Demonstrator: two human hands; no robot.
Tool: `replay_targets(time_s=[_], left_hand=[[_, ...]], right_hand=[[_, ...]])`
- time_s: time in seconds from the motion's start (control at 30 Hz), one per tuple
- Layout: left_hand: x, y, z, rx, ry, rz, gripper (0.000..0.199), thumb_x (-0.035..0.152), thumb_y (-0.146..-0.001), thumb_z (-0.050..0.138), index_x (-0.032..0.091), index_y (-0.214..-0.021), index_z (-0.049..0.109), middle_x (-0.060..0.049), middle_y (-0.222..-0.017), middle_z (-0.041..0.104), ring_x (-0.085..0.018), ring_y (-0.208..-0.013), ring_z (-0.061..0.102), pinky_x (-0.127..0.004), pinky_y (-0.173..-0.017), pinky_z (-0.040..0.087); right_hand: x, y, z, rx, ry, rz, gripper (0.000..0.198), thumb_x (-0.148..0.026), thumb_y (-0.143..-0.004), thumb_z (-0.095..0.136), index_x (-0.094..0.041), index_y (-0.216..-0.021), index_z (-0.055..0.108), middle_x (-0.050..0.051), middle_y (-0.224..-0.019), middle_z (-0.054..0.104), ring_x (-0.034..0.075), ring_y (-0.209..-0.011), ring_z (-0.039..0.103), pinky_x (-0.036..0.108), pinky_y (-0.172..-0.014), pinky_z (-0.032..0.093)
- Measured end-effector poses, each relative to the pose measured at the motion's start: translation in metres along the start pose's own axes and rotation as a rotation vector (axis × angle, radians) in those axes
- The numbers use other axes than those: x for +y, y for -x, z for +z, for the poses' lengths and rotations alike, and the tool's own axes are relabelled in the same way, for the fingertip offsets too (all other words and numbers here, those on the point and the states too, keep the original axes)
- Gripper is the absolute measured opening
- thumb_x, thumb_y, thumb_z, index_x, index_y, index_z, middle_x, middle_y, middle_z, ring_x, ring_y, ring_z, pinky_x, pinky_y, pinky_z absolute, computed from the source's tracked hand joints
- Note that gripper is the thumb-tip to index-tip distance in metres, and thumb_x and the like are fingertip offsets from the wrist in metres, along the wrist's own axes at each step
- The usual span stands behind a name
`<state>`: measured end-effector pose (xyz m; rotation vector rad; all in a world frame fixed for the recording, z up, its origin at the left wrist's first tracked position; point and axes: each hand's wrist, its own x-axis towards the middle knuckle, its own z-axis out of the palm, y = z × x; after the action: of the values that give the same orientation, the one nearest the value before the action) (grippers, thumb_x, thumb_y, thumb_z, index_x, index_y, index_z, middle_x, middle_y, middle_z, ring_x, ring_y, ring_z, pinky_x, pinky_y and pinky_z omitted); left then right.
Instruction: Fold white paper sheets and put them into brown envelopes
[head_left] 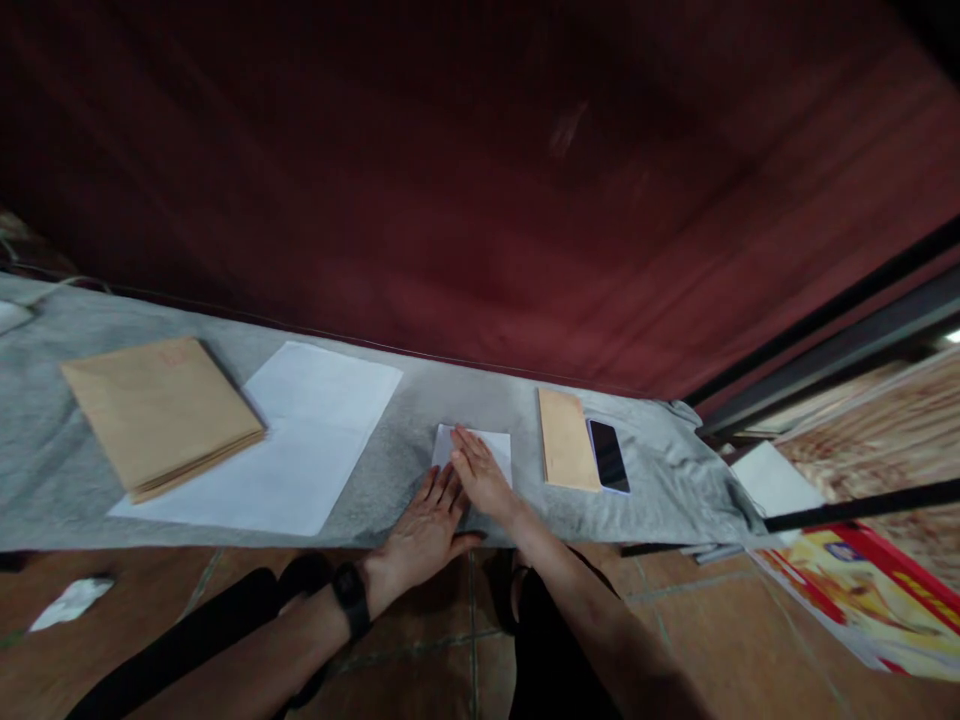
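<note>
The person's left hand [424, 530] and right hand [484, 478] lie flat with fingers extended, close together and seemingly touching where the fingers meet, neither curled round anything. Directly beneath them is a small piece of white paper [501, 450]: the right hand reaches across its middle, while the left hand's fingertips come in at its near left side, so the right hand covers more of it. The hands hide its near edge, so its long axis cannot be told. Beyond, on the grey cloth [399, 445], a slim brown envelope [568, 440] lies to the right, lengthwise away from the person, beside a phone [609, 457]; to the left, a brown envelope stack [161, 410] partly covers a large white sheet [330, 395].
</note>
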<state>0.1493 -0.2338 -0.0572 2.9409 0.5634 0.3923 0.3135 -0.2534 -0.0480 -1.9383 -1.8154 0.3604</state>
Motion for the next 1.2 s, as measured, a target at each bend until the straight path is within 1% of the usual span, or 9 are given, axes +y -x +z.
replay_targets(time_s=[0.13, 0.23, 0.37, 0.53, 0.67, 0.8, 0.9, 1.03, 1.2], left_hand=[[-0.004, 0.003, 0.005, 0.043, -0.002, 0.020, 0.071, 0.059, -0.095, 0.051, 0.009, -0.146, 0.051, -0.022, -0.152, 0.051, -0.033, -0.147, 0.040, -0.051, -0.123, 0.026], [-0.009, 0.004, 0.010, 0.087, -0.041, 0.050, 0.073, 0.060, -0.096, 0.049, 0.008, -0.147, 0.050, -0.021, -0.156, 0.045, -0.031, -0.149, 0.038, -0.050, -0.124, 0.026], [-0.012, 0.008, 0.015, 0.135, -0.082, 0.054, 0.072, 0.059, -0.098, 0.045, 0.007, -0.147, 0.049, -0.022, -0.156, 0.045, -0.032, -0.148, 0.040, -0.049, -0.122, 0.031], [-0.008, 0.013, 0.016, 0.170, -0.089, -0.001, 0.076, 0.061, -0.098, 0.041, 0.003, -0.147, 0.047, -0.025, -0.156, 0.044, -0.034, -0.146, 0.041, -0.049, -0.119, 0.038], [-0.006, 0.010, 0.007, 0.187, -0.102, -0.079, 0.074, 0.061, -0.099, 0.038, 0.001, -0.138, 0.056, -0.028, -0.147, 0.053, -0.036, -0.140, 0.050, -0.050, -0.116, 0.041], [-0.008, -0.009, -0.007, 0.136, -0.097, -0.109, 0.057, 0.048, -0.103, 0.033, 0.007, -0.127, 0.066, -0.022, -0.135, 0.066, -0.033, -0.128, 0.061, -0.051, -0.114, 0.043], [-0.008, -0.031, -0.008, 0.109, -0.015, -0.042, 0.052, 0.039, -0.105, 0.029, 0.010, -0.137, 0.059, -0.017, -0.145, 0.059, -0.027, -0.134, 0.057, -0.046, -0.113, 0.046], [-0.001, -0.064, 0.007, 0.053, 0.086, 0.043, 0.056, 0.043, -0.106, 0.029, 0.011, -0.149, 0.046, -0.016, -0.153, 0.051, -0.023, -0.144, 0.046, -0.044, -0.119, 0.039], [0.004, -0.087, 0.024, 0.040, 0.053, 0.070, 0.063, 0.052, -0.104, 0.033, 0.013, -0.153, 0.042, -0.014, -0.157, 0.047, -0.024, -0.147, 0.042, -0.044, -0.122, 0.033]], right_hand=[[-0.002, 0.045, 0.003, -0.008, 0.057, -0.106, 0.053, -0.039, -0.110, 0.023, -0.018, -0.158, 0.034, 0.007, -0.164, 0.035, 0.017, -0.152, 0.031, 0.042, -0.126, 0.026], [0.002, 0.063, 0.003, 0.051, 0.179, -0.080, 0.055, -0.039, -0.109, 0.029, -0.017, -0.159, 0.030, 0.008, -0.163, 0.036, 0.018, -0.152, 0.031, 0.043, -0.127, 0.025], [0.012, 0.065, 0.004, 0.157, 0.305, 0.002, 0.056, -0.040, -0.108, 0.034, -0.013, -0.157, 0.035, 0.011, -0.161, 0.038, 0.020, -0.152, 0.032, 0.041, -0.125, 0.026], [0.026, 0.059, -0.001, 0.195, 0.372, 0.121, 0.057, -0.039, -0.107, 0.038, -0.011, -0.156, 0.035, 0.012, -0.161, 0.039, 0.022, -0.150, 0.035, 0.043, -0.124, 0.029], [0.036, 0.056, -0.007, 0.203, 0.382, 0.176, 0.054, -0.035, -0.107, 0.037, -0.009, -0.155, 0.038, 0.013, -0.160, 0.039, 0.023, -0.150, 0.036, 0.042, -0.123, 0.030], [0.039, 0.055, -0.011, 0.189, 0.359, 0.177, 0.054, -0.033, -0.106, 0.039, -0.009, -0.155, 0.039, 0.013, -0.160, 0.040, 0.023, -0.150, 0.036, 0.043, -0.123, 0.031], [0.039, 0.054, -0.012, 0.182, 0.338, 0.185, 0.054, -0.033, -0.105, 0.039, -0.009, -0.154, 0.040, 0.013, -0.160, 0.040, 0.024, -0.150, 0.037, 0.044, -0.123, 0.030], [0.043, 0.055, -0.014, 0.143, 0.301, 0.176, 0.053, -0.025, -0.103, 0.041, -0.011, -0.154, 0.042, 0.013, -0.160, 0.040, 0.023, -0.150, 0.037, 0.044, -0.123, 0.030], [0.053, 0.059, -0.021, 0.115, 0.236, 0.133, 0.057, -0.019, -0.097, 0.047, -0.011, -0.153, 0.044, 0.013, -0.159, 0.043, 0.024, -0.148, 0.039, 0.044, -0.122, 0.034]])
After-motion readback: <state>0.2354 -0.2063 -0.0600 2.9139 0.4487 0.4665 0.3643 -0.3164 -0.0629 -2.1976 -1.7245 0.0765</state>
